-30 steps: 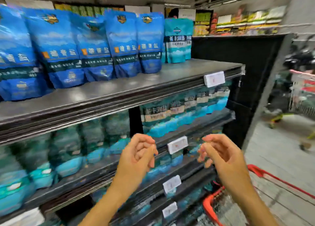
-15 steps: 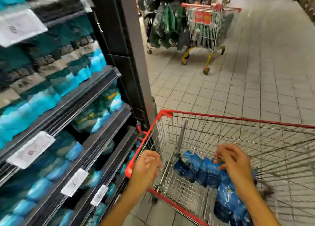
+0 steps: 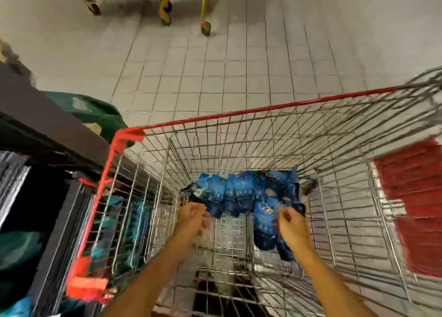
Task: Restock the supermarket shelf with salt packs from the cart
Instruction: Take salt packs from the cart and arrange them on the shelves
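**Inside the cart, both hands at the salt packs**

Down in the wire basket of the cart (image 3: 251,113), red-rimmed and seen from above, a heap of blue salt packs (image 3: 241,194) is seen lying on the bottom grid, toward the far end. Both bare forearms are reached into the basket from the near side. The left hand (image 3: 191,217) is held loosely curled at the near left edge of the heap, fingers bent inward; whether anything is pinched in it cannot be told through the blur. The right hand (image 3: 290,223) is held at the near right of the heap, fingers bent against one blue pack (image 3: 265,223) that hangs lower than the rest; a firm grip on it cannot be confirmed. The shelf (image 3: 50,221) is seen at the left, just beside the cart, with teal packs blurred behind the wire side. A tiled floor (image 3: 239,60) is seen beyond, and the yellow legs and wheels of a second cart (image 3: 184,8) at the top edge.
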`<state>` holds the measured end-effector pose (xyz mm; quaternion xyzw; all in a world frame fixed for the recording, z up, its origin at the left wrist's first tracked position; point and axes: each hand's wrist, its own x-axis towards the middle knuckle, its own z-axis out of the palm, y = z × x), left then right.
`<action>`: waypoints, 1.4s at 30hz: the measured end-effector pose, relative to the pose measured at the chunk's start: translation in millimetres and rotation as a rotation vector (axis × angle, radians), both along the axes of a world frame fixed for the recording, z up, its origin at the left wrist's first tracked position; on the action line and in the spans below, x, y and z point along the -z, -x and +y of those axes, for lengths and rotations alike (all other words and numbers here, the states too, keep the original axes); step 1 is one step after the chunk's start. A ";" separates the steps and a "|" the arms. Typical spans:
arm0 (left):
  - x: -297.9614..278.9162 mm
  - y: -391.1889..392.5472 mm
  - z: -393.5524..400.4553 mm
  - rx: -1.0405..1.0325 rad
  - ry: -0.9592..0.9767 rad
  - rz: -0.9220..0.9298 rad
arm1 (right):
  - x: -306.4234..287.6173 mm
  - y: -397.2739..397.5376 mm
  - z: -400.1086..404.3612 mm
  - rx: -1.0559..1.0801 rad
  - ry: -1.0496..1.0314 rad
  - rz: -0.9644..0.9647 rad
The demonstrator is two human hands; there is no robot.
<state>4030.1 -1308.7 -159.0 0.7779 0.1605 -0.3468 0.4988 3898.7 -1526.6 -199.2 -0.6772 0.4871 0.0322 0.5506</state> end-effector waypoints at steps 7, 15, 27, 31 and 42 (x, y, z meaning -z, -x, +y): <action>125.2 -44.6 -9.1 -0.038 -0.146 0.142 | 100.8 11.9 -2.0 -0.031 -0.030 0.233; 249.6 -77.8 -3.8 -0.204 -0.186 0.248 | 219.9 11.8 9.6 -0.101 0.048 0.349; 337.3 -115.9 -53.6 -0.387 -0.088 0.400 | 304.6 2.3 30.2 0.151 0.110 0.582; 337.3 -91.7 -57.1 -0.152 -0.405 -0.112 | 312.4 -2.8 41.7 0.301 0.152 0.630; 352.4 -44.8 -66.3 0.492 -0.703 -0.356 | 329.1 22.0 47.8 0.409 0.188 0.528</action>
